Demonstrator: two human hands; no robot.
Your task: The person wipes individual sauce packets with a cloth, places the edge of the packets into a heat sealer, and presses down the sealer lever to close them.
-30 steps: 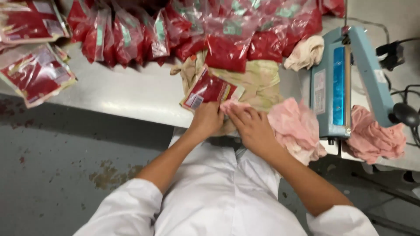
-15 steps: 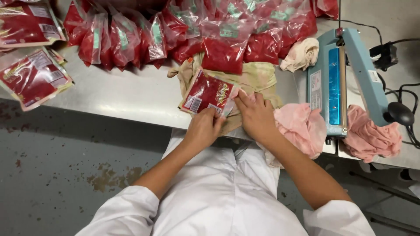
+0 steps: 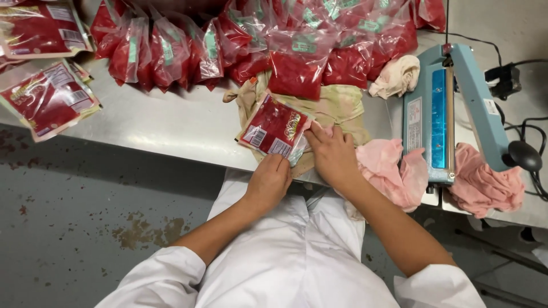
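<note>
A small red printed pouch (image 3: 273, 126) lies on a beige cloth (image 3: 337, 105) at the near edge of the steel table (image 3: 171, 125). My left hand (image 3: 268, 182) pinches the pouch's near bottom edge. My right hand (image 3: 333, 155) presses on its right, open end, fingers curled over the clear plastic lip. Both forearms reach up from my white coat.
A row of clear bags filled with red stuff (image 3: 257, 45) lines the back. Finished red pouches (image 3: 48, 100) lie at the left. A blue heat sealer (image 3: 439, 114) stands at the right, with pink cloths (image 3: 394, 171) beside it and cables behind.
Both hands have moved up the table edge onto the pouch; the pouch has shifted a little up and left on the beige cloth.
</note>
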